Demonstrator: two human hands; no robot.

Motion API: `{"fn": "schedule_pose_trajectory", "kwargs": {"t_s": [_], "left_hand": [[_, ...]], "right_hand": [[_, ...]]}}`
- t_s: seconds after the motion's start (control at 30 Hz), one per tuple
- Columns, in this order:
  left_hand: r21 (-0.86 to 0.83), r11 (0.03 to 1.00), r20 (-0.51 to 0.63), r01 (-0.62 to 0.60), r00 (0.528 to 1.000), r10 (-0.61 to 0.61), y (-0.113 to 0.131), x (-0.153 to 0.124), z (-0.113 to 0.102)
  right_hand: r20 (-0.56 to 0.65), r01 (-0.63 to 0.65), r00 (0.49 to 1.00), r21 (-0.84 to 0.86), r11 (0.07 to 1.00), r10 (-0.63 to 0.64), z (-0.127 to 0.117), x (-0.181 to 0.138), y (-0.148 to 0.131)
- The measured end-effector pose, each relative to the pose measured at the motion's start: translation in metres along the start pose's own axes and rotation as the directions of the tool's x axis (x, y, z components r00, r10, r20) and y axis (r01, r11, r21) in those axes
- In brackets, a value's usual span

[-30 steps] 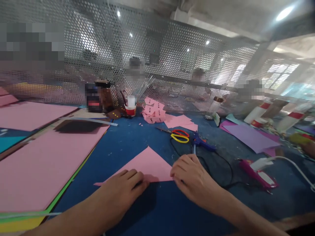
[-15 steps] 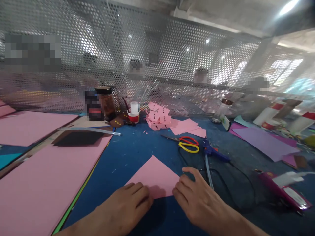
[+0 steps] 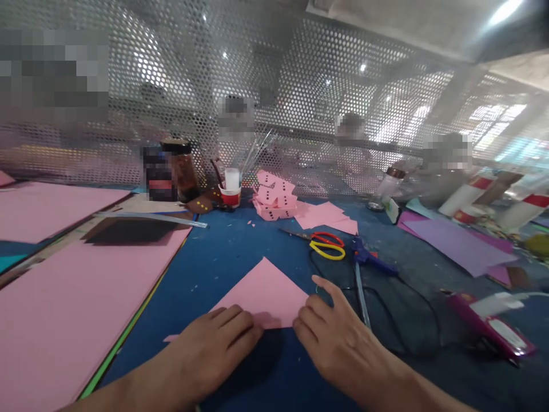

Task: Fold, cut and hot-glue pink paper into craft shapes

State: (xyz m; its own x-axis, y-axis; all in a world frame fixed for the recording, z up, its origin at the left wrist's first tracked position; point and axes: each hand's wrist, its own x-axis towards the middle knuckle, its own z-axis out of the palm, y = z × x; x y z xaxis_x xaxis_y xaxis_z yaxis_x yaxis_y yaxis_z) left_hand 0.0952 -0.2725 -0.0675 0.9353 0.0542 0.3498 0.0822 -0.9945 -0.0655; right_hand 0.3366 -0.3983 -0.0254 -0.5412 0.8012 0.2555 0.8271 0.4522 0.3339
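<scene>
A pink sheet of paper (image 3: 261,289), folded into a triangle, lies on the blue table with its point facing away from me. My left hand (image 3: 218,346) presses on its near left part, fingers curled together over the edge. A small pink paper tip (image 3: 170,339) shows to the left of that hand. My right hand (image 3: 337,335) grips the right corner with its lower fingers bent inward, while the index finger sticks out above the paper. My fingertips and the lower edge beneath them are partly hidden.
Scissors (image 3: 326,246) with red and yellow handles and a blue glue gun (image 3: 372,257) with its cord lie beyond my right hand. Large pink sheets (image 3: 86,303) cover the left side. Farther back are pink cut pieces (image 3: 274,197), a paper cup (image 3: 230,196) and a jar (image 3: 182,171).
The view has shifted slightly, and a pink tip now shows left of my left hand. Both hands stay on the folded paper, in much the same grip.
</scene>
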Motion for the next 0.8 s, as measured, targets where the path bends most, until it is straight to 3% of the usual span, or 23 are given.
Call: {"fn": "schedule_pose_trajectory", "kwargs": {"t_s": [0.17,0.57,0.8], "left_hand": [[-0.138,0.988,0.097,0.075,0.993,-0.062,-0.006,-0.003,-0.008],[-0.172,0.976,0.001,0.132,0.991,-0.133,-0.003,0.005,-0.02],[-0.158,0.963,0.003,0.218,0.975,-0.22,-0.003,-0.018,-0.024]], "right_hand": [[0.036,-0.007,0.999,0.035,0.999,0.005,-0.004,0.003,0.005],[0.03,-0.038,0.999,0.132,0.99,0.034,0.011,0.002,0.012],[-0.019,-0.007,1.0,0.187,0.982,0.011,0.017,-0.001,0.015]]}}
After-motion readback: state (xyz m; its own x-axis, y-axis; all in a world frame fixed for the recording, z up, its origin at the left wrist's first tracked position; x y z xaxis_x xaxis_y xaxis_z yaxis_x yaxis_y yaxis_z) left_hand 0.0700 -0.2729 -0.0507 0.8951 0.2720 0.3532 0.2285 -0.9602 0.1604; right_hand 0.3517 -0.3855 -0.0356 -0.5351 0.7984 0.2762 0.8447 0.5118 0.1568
